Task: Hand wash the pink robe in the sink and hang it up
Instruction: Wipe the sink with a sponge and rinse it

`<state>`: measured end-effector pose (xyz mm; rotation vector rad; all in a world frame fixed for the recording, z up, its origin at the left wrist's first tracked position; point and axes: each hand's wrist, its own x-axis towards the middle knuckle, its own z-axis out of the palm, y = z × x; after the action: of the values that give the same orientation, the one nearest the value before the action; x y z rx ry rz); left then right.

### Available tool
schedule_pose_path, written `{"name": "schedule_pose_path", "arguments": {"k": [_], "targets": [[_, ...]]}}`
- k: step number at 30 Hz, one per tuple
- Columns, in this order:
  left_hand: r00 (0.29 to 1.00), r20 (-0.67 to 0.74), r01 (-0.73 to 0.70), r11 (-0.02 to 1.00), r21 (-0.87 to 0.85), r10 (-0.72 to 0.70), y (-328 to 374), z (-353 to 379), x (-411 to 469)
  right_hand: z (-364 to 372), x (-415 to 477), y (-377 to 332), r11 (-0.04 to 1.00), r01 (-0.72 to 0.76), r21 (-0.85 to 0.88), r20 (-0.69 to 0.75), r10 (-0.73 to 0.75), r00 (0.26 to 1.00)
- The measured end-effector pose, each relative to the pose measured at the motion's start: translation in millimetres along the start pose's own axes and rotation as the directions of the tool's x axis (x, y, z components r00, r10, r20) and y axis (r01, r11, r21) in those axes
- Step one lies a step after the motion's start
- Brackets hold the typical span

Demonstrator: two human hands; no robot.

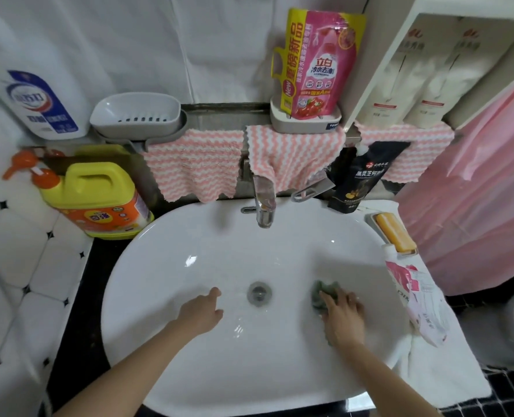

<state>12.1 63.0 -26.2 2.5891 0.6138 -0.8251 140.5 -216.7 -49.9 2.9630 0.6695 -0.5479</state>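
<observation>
- Head view: the only pink garment-like thing is the pink fabric hanging at the right edge, well apart from the sink. I take it for the pink robe, though I cannot be sure it is not a curtain.
- No robe lies in the basin, so washing has not begun.
- Handling, as a judgement: the cloth looks thin, soft and light when dry. Once soaked it should turn heavy, limp and dripping.
- It is best gathered in bunches with both hands, and lifted at the collar or shoulders for hanging.
- The left hand rests low in the basin just left of the drain. Its fingers are loosely bent and it holds nothing.
- The right hand lies flat with fingers spread on a green cloth, pressing it against the basin wall right of the drain.
- The tap shows no running water.
</observation>
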Motion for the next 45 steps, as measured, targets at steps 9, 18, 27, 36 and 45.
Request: {"name": "schedule_pose_path", "arguments": {"k": [9, 18, 27, 36, 45], "targets": [[0.998, 0.004, 0.062, 0.991, -0.118, -0.062, -22, 8, -26, -15, 32, -33, 0.989, -0.024, 0.147, 0.270, -0.017, 0.963], [0.969, 0.223, -0.103, 0.995, -0.002, 0.101, 38, 18, 3, -1, 18, -21, 0.990, 0.109, 0.087, 0.226, -0.126, 0.966], [0.969, 0.241, -0.097, 0.981, 0.165, 0.056, 54, 17, 21, 5, 6, -5, 0.981, 0.117, 0.155, 0.229, -0.151, 0.962], [0.968, 0.251, -0.071, 0.982, 0.178, 0.025, 58, 16, 27, 9, 19, -4, 0.980, 0.182, -0.082, -0.026, -0.184, 0.983], [0.970, 0.240, -0.080, 0.986, 0.148, 0.043, 55, 18, 30, 16, 33, -21, 0.928, 0.372, 0.008, 0.065, -0.371, 0.926]]}}
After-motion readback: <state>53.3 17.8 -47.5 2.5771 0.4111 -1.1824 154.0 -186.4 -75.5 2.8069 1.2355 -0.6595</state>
